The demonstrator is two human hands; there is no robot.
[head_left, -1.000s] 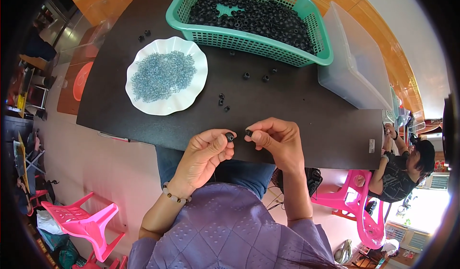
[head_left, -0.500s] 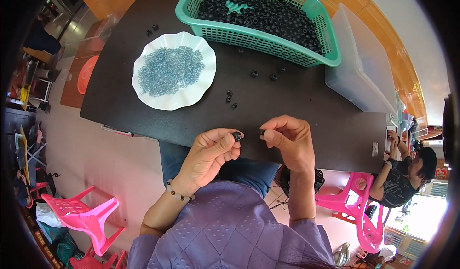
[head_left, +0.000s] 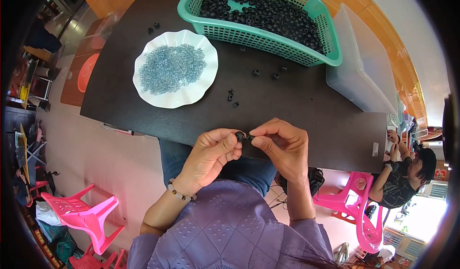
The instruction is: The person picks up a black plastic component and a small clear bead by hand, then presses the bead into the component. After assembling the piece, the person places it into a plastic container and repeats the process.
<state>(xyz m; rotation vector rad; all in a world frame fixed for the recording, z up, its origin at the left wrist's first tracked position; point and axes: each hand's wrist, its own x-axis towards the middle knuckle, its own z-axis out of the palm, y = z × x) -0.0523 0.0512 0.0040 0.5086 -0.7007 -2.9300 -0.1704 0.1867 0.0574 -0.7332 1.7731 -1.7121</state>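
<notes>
Head view: left hand (head_left: 207,159) pinches 1 black round part (head_left: 239,136); right hand (head_left: 286,153) pinches 1 small dark piece (head_left: 250,137), just beside it. White plate (head_left: 211,60), green basket (head_left: 258,40) on worktop (head_left: 297,108) beyond hands.

head view: left one of a fisheye pair, worn on the wearer's head. looks from above the chest, steeply down and somewhat forward; upright, unmirrored, its left being the wearer's left. purple top (head_left: 225,230) fills the lower middle, close under the lens. left hand (head_left: 211,158) and right hand (head_left: 286,149) sit near, around mid-frame, forearms (head_left: 301,199) entering from below. dark table (head_left: 287,111) spreads beyond them; green basket (head_left: 268,49) lies farther off, cut by the upper edge. field very wide: floor (head_left: 132,173) and pink chair (head_left: 91,218) come in at lower left, co-worker (head_left: 400,180) small and tipped at the right rim. table edges bow; corners fall off to black.
</notes>
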